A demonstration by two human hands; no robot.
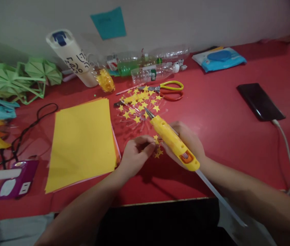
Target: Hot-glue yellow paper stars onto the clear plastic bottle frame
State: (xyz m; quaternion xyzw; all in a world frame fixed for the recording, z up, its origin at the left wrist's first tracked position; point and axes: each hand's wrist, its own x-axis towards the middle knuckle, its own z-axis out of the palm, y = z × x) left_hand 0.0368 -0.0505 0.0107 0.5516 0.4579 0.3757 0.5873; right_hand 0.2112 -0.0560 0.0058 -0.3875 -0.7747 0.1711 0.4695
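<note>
My left hand [137, 152] is closed, thumb and forefinger pinching small yellow paper stars [158, 150] near the middle of the red table. To its right, my right hand [187, 141] is closed around a yellow glue gun [173, 140], partly hidden behind it. The gun's metal nozzle points up and left, and a long clear glue stick [221, 198] sticks out of its back. Just beyond the nozzle, a clear plastic piece with thin spread strips [142, 116] lies on the table with many yellow stars [137, 119] over it.
Yellow paper sheets [83, 143] lie at left. Scissors [172, 86] and plastic bottles [152, 73] are behind the stars. A white tumbler [73, 56] leans at back left. Wipes [219, 58] and a phone [260, 101] with a cable are at right. A purple power strip [18, 179] sits front left.
</note>
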